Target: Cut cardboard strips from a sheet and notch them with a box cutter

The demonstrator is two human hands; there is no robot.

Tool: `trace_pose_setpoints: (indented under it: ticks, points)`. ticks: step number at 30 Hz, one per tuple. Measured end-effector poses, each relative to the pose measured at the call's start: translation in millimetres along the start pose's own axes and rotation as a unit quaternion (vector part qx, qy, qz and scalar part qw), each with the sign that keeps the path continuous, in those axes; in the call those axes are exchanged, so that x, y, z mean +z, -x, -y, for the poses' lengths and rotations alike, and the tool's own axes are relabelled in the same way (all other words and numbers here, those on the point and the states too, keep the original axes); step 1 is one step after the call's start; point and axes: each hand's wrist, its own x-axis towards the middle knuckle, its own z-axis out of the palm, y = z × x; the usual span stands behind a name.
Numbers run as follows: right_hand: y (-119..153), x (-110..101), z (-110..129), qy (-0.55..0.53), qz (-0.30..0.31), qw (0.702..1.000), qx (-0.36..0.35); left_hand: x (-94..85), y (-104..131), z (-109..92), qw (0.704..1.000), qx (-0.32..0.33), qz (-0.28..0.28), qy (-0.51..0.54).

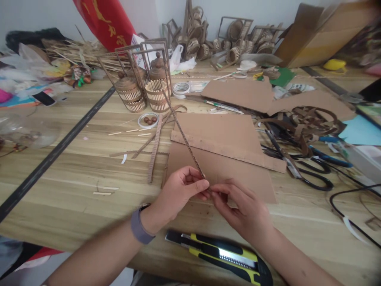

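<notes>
Both hands pinched one cardboard strip (184, 137).
Left hand (178, 190) and right hand (241, 208) clamped fingertips on its near end, just beyond the utility knife (220, 254).

Both hands, left hand (178, 188) and right hand (242, 210), pinch a thin cardboard strip (184, 139) above the cardboard sheets (226, 159), a utility knife (220, 254) lying near.
</notes>
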Motion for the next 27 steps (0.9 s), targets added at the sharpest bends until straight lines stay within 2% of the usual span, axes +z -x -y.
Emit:
trace_pose_setpoints:
  ticks: [9, 19, 24, 27]
  points:
    - [-0.9, 0.1, -1.7, -0.024, 0.013, 0.999, 0.028, -3.6, -1.4, 1.5, 1.000, -0.010, 0.012, -0.026]
    - [-4.9, 0.0, 3.7, 0.006, -0.013, 1.000, -0.019, -4.0, -1.4, 7.4, 0.997, -0.025, 0.056, -0.036]
    - [-5.9, 0.0, 4.2, 0.006, -0.012, 1.000, -0.027, -4.4, -1.3, 8.2, 0.995, -0.022, 0.071, -0.072]
    - [-5.6, -0.6, 3.8, -0.002, -0.006, 1.000, -0.017, -5.6, -0.3, 7.5, 0.989, -0.010, 0.078, -0.127]
